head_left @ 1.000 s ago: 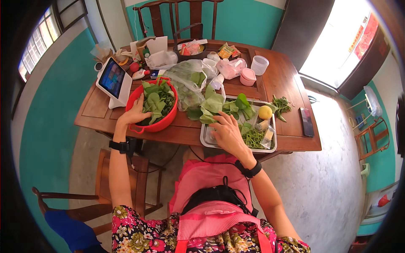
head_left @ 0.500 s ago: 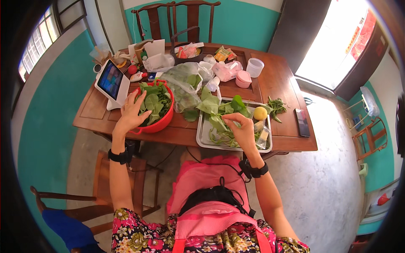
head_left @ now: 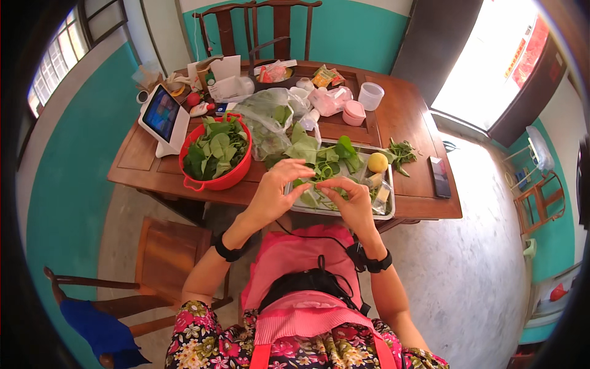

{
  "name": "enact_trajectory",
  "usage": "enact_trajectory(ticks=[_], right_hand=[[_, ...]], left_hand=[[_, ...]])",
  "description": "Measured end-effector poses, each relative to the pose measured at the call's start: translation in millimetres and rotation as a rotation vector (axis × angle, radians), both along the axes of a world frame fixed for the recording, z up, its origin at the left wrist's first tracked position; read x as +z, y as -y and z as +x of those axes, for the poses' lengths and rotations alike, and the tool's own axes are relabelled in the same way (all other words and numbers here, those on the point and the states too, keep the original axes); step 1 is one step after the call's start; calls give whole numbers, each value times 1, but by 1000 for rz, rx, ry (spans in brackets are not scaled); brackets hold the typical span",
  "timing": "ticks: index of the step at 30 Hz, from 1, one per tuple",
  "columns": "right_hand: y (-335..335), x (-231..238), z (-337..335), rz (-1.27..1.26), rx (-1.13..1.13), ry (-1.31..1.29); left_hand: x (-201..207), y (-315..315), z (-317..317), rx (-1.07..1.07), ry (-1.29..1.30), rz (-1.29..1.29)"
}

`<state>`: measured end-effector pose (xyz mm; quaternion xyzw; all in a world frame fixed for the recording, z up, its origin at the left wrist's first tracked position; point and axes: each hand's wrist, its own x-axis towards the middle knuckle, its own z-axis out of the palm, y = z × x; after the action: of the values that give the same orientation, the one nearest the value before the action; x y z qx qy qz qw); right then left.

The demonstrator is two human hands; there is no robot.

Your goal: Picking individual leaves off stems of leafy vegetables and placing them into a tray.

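Ideally, the stem (head_left: 315, 186) pinched by the right hand (head_left: 348, 201) is steadied above the tray (head_left: 316, 210); left hand (head_left: 272, 192): grip unclear

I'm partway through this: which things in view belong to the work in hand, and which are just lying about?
Seemingly in the work:
- left hand and right hand, close together over the metal tray
- greens in it
- red basin of leaves

Probably just lying about:
- phone
- tablet-like screen
- pink container
- clear tub
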<state>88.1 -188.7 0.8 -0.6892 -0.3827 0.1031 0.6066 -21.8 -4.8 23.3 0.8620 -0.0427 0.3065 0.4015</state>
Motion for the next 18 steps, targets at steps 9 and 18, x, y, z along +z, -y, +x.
enact_trajectory(ticks=[9, 18], right_hand=[[18, -7, 2, -48, -97, 120], [5, -16, -19, -55, -110, 85]], left_hand=[[-13, 9, 2, 15, -155, 58], [-30, 18, -3, -24, -301, -642]])
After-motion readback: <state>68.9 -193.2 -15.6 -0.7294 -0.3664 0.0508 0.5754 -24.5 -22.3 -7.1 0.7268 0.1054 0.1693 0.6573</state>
